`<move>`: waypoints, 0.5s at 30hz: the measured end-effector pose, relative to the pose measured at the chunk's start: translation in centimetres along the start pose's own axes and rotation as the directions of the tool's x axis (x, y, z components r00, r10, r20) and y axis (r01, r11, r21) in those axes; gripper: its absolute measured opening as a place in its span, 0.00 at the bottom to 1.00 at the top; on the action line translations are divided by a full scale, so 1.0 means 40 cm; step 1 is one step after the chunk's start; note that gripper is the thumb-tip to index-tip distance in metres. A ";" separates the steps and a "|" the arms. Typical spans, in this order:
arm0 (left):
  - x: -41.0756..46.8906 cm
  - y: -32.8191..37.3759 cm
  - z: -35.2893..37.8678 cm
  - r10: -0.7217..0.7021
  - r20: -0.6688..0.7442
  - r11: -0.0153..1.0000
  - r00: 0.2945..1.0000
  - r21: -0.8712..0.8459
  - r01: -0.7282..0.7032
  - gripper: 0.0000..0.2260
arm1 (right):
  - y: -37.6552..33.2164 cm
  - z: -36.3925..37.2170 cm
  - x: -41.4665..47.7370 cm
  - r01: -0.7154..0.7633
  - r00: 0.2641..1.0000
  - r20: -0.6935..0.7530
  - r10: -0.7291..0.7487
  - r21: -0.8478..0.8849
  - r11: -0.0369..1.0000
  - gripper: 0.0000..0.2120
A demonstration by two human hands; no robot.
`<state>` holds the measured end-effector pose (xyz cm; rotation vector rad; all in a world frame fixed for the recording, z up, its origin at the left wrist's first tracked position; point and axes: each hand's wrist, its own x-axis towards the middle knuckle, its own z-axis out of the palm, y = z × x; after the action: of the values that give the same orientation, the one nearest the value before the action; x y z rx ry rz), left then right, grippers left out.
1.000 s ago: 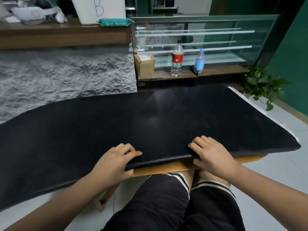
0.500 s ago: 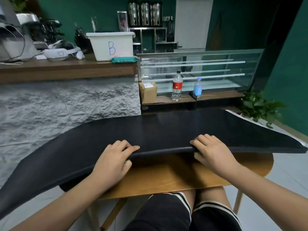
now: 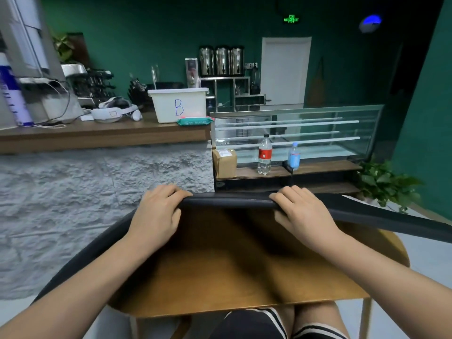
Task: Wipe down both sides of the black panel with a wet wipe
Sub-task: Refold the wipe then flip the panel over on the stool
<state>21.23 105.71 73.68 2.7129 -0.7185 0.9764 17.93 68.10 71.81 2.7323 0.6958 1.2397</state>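
Far left, bar surface on a rough grey stone front: white headset, white bin marked "B", and a green wet wipe pack touching the bin's front right corner.

Left hand grips the black panel. Its fingers are curled over the raised near edge and its thumb is on the underside. The panel is tipped up, seen almost edge-on, and held above the wooden surface. Its left end sweeps down past that surface's left side and its right end runs out to the frame's right edge. Can't tell if the far edge touches the wooden surface. Right hand has the same grip on the same edge, fingers over the top and thumb below, well apart from the left hand.

Behind, right of centre, is a glass display case. On the ledge in front of it stand a cardboard box, a red-label bottle and a blue-label bottle. Far right, a leafy plant near the floor.
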 end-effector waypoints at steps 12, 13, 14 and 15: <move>0.160 -0.007 -0.144 0.029 -0.287 0.993 0.957 0.118 0.005 0.18 | 0.006 -0.175 0.171 0.032 0.997 -0.072 -0.041 -0.121 0.992 0.18; 0.178 -0.005 -0.162 0.038 -0.297 0.992 0.954 0.127 0.000 0.17 | 0.008 -0.190 0.185 0.031 0.996 -0.075 -0.040 -0.124 0.992 0.20; 0.194 -0.004 -0.178 0.047 -0.305 0.991 0.951 0.136 -0.005 0.16 | 0.010 -0.203 0.197 0.031 0.996 -0.082 -0.041 -0.124 0.992 0.21; 0.210 -0.004 -0.193 0.055 -0.310 0.989 0.949 0.146 -0.009 0.16 | 0.011 -0.214 0.208 0.029 0.995 -0.091 -0.041 -0.126 0.992 0.23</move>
<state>22.65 105.03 84.97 2.5733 -0.6548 1.4766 16.64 70.17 83.49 2.5665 0.6480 1.3615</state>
